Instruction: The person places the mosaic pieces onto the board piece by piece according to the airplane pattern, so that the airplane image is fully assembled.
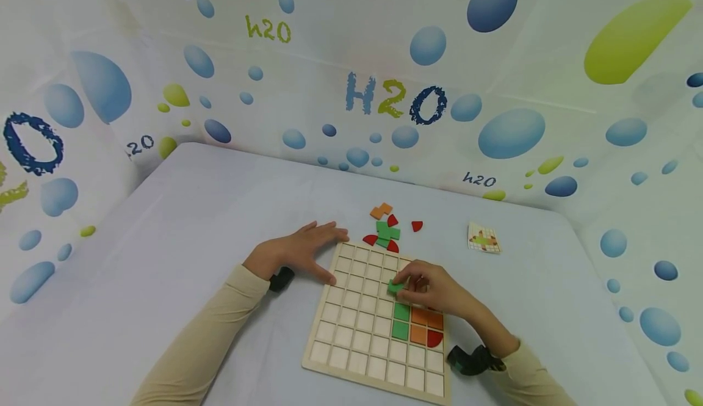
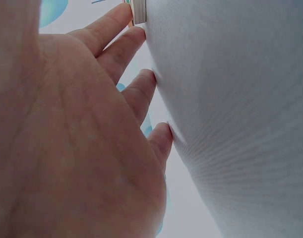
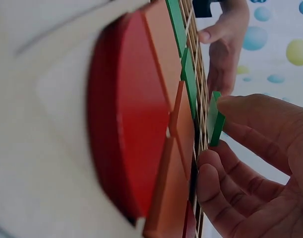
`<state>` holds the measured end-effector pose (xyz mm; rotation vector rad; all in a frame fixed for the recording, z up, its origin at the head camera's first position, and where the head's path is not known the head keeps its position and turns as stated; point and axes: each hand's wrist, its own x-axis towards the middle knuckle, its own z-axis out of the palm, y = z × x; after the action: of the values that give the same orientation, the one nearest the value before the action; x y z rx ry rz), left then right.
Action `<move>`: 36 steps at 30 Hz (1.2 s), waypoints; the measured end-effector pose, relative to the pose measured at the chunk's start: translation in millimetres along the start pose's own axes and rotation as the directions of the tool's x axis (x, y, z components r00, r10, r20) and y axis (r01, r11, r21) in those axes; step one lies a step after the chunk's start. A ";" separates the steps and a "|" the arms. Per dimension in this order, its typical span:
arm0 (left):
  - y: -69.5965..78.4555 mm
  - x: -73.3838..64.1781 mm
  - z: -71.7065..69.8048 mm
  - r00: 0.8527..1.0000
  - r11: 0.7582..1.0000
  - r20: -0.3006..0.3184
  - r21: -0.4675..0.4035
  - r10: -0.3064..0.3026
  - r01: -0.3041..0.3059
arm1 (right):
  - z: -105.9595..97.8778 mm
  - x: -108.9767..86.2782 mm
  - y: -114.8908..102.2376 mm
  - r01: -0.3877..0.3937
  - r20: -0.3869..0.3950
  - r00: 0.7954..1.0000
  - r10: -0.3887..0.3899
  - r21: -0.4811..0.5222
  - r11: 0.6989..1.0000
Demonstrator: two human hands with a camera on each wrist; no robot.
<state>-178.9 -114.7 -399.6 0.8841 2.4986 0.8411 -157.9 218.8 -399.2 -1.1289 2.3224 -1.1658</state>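
My right hand [image 1: 434, 287] pinches a green square tile [image 1: 394, 287] between thumb and fingers, close over the wooden grid board [image 1: 351, 317]. In the right wrist view the same green tile [image 3: 215, 119] is held on edge, near the board's surface. Seated in the board below this hand are two green tiles [image 1: 400, 330], several orange tiles [image 1: 418, 334] and a red quarter-round tile [image 1: 434, 338]. My left hand [image 1: 299, 248] rests at the board's upper left corner with fingers spread, thumb at the left edge. Its fingertips [image 2: 136, 33] touch the table beside the board's edge.
Beyond the board lies a loose group of green tiles [image 1: 382, 229], orange tiles [image 1: 381, 211] and red quarter-round tiles [image 1: 392, 220]. Another red piece [image 1: 417, 226] lies apart. A small pattern card [image 1: 484, 239] sits to the right on the pale table [image 1: 247, 198].
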 end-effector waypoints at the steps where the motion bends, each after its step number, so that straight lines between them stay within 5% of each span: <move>1: 0.2 -0.1 0.2 1.000 1.000 0.000 0.002 -0.001 0.001 | 0.7 -0.4 -1.1 -0.006 0.008 1.000 0.006 0.003 1.000; 20: -0.9 0.2 3.6 1.000 1.000 -0.006 0.008 -0.014 0.014 | 16.3 -0.4 -13.9 0.082 0.119 0.990 -0.078 -0.021 0.996; 36: -3.0 -1.6 4.6 1.000 1.000 -0.010 0.002 -0.002 0.002 | 17.8 8.2 -17.7 -0.021 0.176 0.984 0.025 -0.026 0.999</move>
<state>-176.7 -115.7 -404.7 0.8797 2.5087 0.8449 -144.0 196.6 -396.0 -1.1604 2.2145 -0.9892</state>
